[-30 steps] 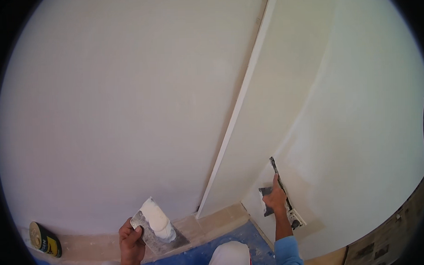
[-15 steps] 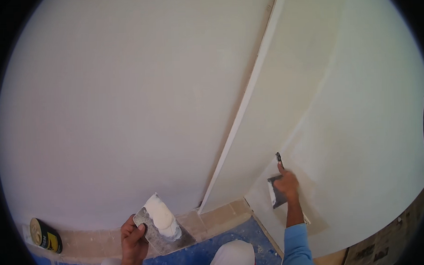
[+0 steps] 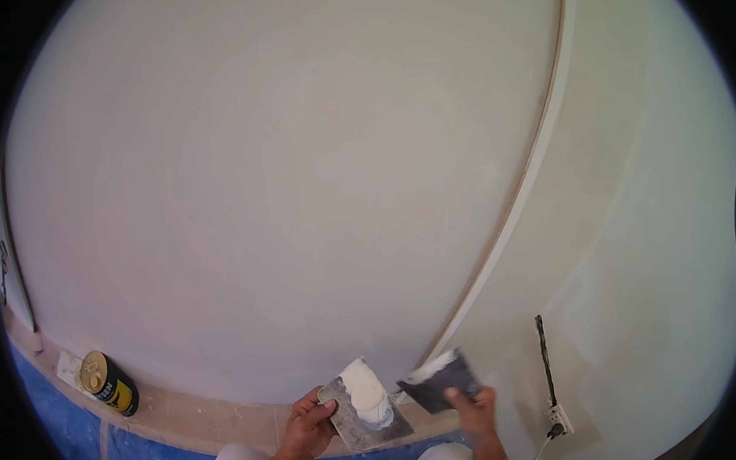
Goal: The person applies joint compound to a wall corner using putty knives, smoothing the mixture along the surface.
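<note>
Left hand point(image 3: 307, 427) pinching the plate point(image 3: 351, 432) by its left edge, putty point(image 3: 362, 387) just right of that grip, long axis running outward! Farther right, the right hand point(image 3: 476, 414) clasps a scraper point(image 3: 445, 385) near the plate.

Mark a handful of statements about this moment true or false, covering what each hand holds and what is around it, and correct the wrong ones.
1. The left hand holds a flat grey plate. True.
2. That plate is bare. False: white paste lies on it.
3. The right hand grips a dark, broad-bladed scraper with white along one edge. True.
4. No container is in view. False: a black-and-yellow can is to the left of both hands.
5. A wall socket is to the right of the right hand. True.
</note>
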`<state>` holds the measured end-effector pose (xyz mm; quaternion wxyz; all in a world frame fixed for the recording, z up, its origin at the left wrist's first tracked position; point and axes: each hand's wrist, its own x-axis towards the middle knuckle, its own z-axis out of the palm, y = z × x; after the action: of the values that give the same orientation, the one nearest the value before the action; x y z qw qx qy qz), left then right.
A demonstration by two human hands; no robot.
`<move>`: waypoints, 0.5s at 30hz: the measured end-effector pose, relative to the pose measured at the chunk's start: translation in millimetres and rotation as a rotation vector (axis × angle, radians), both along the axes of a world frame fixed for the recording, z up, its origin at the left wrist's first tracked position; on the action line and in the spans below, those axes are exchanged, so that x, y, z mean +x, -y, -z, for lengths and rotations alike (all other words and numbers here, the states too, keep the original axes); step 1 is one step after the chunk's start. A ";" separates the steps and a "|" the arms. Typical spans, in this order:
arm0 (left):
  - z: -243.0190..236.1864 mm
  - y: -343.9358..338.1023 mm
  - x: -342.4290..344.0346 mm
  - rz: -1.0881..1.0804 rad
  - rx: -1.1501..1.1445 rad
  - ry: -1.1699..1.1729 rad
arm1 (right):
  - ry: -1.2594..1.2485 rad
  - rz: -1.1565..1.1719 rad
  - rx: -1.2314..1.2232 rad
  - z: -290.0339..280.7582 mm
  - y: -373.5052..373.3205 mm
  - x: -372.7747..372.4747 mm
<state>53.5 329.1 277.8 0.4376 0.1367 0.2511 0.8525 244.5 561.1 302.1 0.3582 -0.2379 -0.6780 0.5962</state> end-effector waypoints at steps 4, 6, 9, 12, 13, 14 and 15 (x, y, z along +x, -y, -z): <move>2.3 -7.7 16.6 0.009 -0.075 0.053 | 0.042 -0.079 0.684 -12.7 45.1 -34.6; -19.2 -13.2 22.4 -0.014 -0.137 0.031 | -0.025 -0.229 0.699 -9.9 52.1 -37.6; -23.3 -4.6 17.6 -0.031 -0.154 -0.021 | 0.111 -0.306 0.899 -19.5 57.4 -47.4; -26.3 1.2 13.2 -0.023 -0.158 -0.069 | 0.332 -0.332 1.010 -16.6 49.2 -44.6; -29.0 5.5 13.5 -0.027 -0.137 -0.096 | 0.395 -0.327 0.960 -14.9 46.9 -41.6; -30.5 8.0 14.6 -0.025 -0.114 -0.135 | 0.451 -0.309 0.910 -10.5 42.7 -34.2; -30.4 10.5 15.7 -0.058 -0.167 -0.252 | 0.505 -0.294 0.858 -4.9 36.4 -25.1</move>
<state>69.2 318.6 308.3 0.3877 0.1987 0.3777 0.8170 219.4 524.7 307.0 0.1611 -0.1082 -0.9530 0.2328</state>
